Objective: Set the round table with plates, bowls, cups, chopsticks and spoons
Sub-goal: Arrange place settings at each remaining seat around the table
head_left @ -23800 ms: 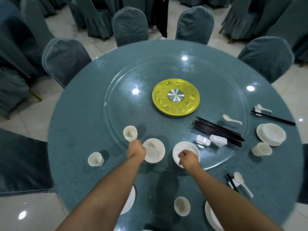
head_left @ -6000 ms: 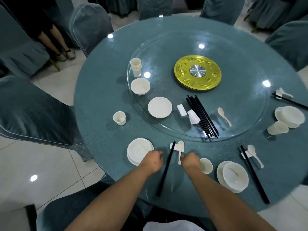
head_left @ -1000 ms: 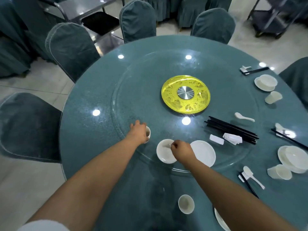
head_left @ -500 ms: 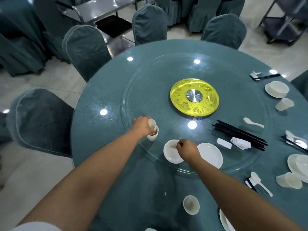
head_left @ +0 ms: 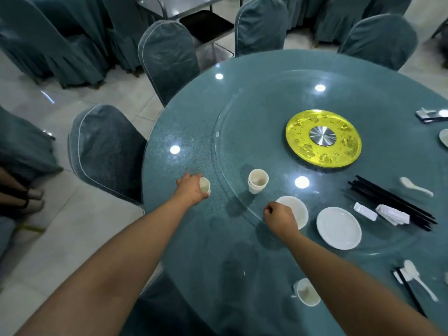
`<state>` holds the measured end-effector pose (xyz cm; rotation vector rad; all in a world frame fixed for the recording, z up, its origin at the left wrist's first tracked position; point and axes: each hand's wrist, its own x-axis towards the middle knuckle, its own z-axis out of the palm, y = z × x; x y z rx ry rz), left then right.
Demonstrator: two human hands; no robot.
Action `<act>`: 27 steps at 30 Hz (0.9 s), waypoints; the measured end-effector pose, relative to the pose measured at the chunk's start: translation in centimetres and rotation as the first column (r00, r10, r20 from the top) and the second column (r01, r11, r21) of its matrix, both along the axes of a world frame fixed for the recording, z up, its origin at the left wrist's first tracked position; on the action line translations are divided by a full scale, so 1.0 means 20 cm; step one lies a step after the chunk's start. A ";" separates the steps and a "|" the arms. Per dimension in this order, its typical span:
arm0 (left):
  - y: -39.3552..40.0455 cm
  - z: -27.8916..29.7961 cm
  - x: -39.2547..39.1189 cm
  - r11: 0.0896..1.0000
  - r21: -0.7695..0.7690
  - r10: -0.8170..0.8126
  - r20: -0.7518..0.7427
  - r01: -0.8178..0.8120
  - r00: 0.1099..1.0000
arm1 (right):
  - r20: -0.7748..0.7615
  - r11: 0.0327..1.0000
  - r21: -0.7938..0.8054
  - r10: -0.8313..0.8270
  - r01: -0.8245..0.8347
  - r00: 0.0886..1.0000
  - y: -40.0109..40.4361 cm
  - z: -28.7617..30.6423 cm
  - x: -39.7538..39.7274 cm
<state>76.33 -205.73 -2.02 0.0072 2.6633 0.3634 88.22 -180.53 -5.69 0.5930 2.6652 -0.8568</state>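
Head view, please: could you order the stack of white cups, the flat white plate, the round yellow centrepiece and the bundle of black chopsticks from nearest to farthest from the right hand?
From the right hand:
1. Stack of white cups, just beyond it, slightly left.
2. Flat white plate, to its right.
3. Round yellow centrepiece, beyond it, at the table's middle.
4. Bundle of black chopsticks, far right.

Bare bench (head_left: 194,238) lies between both forearms. On the glass turntable (head_left: 266,112), stacked cups (head_left: 258,181), bowl (head_left: 297,210), plate (head_left: 338,227) and chopsticks (head_left: 392,202) crowd the near edge; its far half looks open.
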 end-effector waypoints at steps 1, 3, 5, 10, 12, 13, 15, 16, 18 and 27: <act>-0.04 -0.05 0.02 1.000 -0.009 -0.005 0.010 0.006 1.000 | 0.004 1.000 0.003 -0.004 0.004 1.000 -0.01 -0.01 0.01; -0.11 -0.13 0.06 1.000 -0.022 -0.012 0.023 0.012 1.000 | 0.021 1.000 0.000 -0.024 0.024 0.999 -0.04 -0.04 0.03; -0.16 -0.20 0.08 0.999 -0.036 -0.011 0.027 0.012 1.000 | 0.036 0.999 -0.004 -0.046 0.046 0.998 -0.06 -0.07 0.05; -0.20 -0.32 0.07 0.996 -0.067 -0.053 0.030 0.055 0.998 | 0.045 0.998 0.033 -0.060 0.058 0.997 -0.04 -0.14 0.10; -0.20 -0.36 0.07 0.996 -0.063 -0.063 0.023 0.065 0.998 | 0.054 0.997 0.041 -0.075 0.073 0.996 -0.03 -0.15 0.11; -0.20 -0.37 0.06 0.996 -0.059 -0.059 0.022 0.060 0.998 | 0.060 0.996 0.046 -0.082 0.080 0.995 -0.02 -0.15 0.10; -0.20 -0.41 0.06 0.997 -0.055 -0.060 0.023 0.061 0.998 | 0.070 0.995 0.052 -0.094 0.091 0.993 -0.01 -0.17 0.10; -0.21 -0.43 0.07 0.996 -0.055 -0.063 0.027 0.064 0.998 | 0.074 0.994 0.053 -0.099 0.095 0.992 -0.01 -0.17 0.10; -0.22 -0.46 0.07 0.997 -0.052 -0.061 0.037 0.062 0.997 | 0.071 0.993 0.054 -0.107 0.103 0.992 0.01 -0.18 0.09; 0.00 -0.41 0.16 0.955 0.074 -0.251 -0.311 0.287 0.917 | 0.097 0.985 0.009 -0.169 0.169 0.981 0.12 -0.16 0.06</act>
